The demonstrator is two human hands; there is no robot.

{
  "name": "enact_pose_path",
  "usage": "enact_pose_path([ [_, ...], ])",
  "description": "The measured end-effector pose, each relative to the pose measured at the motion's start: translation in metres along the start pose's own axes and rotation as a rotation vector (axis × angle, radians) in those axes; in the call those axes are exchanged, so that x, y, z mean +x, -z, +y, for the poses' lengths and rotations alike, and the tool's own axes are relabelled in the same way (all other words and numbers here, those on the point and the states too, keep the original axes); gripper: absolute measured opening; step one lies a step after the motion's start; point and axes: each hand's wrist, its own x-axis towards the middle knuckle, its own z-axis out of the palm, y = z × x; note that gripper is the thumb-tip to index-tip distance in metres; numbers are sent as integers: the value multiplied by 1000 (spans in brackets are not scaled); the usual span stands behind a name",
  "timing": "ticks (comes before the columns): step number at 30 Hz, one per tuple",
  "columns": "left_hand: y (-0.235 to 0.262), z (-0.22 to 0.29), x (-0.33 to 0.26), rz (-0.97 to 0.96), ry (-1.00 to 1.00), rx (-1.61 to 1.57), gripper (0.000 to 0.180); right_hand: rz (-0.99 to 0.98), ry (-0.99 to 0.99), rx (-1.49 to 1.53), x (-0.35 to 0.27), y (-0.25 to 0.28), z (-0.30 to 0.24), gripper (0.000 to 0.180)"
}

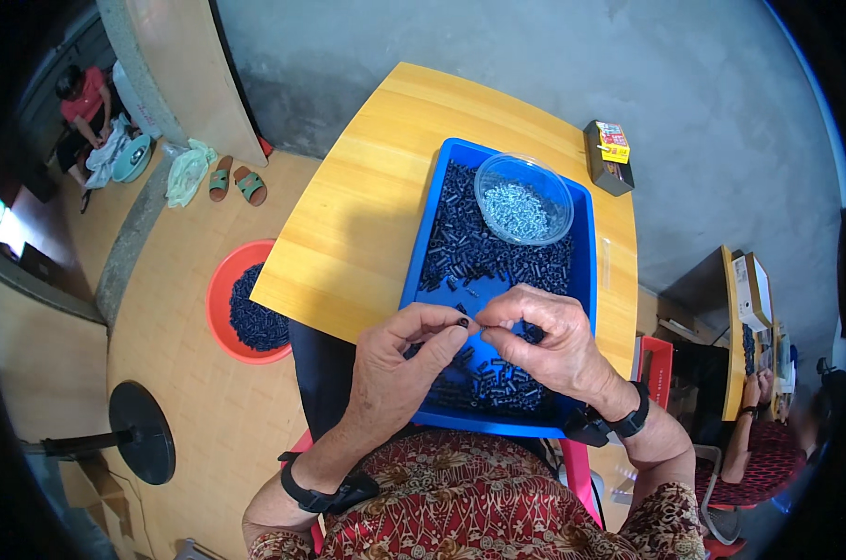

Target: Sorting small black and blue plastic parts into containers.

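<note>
— Worn on the head, left of a pair, looking steeply down.
— Near the blue tray [429,245] on the counter [367,205], hands close beneath. Wide fisheye, edges bent, floor [189,392] visible at left.

bare wooden table [367,205] open left of the blue tray [586,271], clear bowl [524,199] blocking tray's far end, small box [609,157] beyond

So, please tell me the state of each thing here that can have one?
left hand: pinching a small black piece
right hand: fingertips pinched, meeting the left
blue tray: on table, holds black pieces
clear bowl: uncovered, holds silver screws
red basin: on floor, part filled
</note>
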Motion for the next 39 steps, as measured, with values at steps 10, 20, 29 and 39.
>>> enact_pose_path([
  [10, -1, -6, 1, 13, -40, 71, 14, 51, -189, 473, -9, 2, 6, 15],
  [20, -6, -4, -3, 12, -59, 240, 16, 57, -168, 279, -10, -5, 1, 16],
  [29, -6, -4, -3, 8, -76, 300, 16, 130, -127, 224, -17, -4, 8, 12],
  [39, -9, -4, -3, 30, -153, 376, 16, 106, -296, 632, -20, -12, 15, 12],
])
